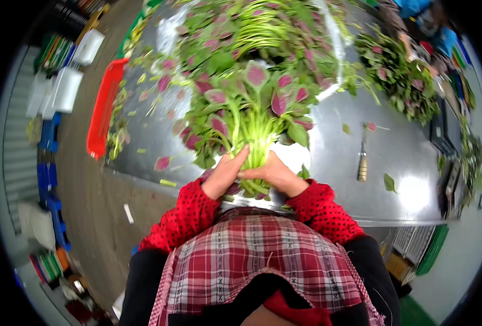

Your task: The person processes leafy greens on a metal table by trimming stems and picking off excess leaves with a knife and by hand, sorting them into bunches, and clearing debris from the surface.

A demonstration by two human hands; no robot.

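Both my hands hold one bunch of leafy greens [257,127] at the near edge of the metal table [333,190]. My left hand [226,173] wraps the stems from the left, and my right hand [273,174] closes round them from the right. The leaves are green with purple centres and point away from me; the cut stem ends come out below my hands. Just beyond lies a large pile of the same greens [260,32], its pale stems bundled in the middle.
A knife with a wooden handle [362,167] lies to the right. Another heap of greens [404,76] is at the back right, near a co-worker's hand [407,49]. A red crate [102,108] stands at the table's left edge. Loose leaves are scattered about.
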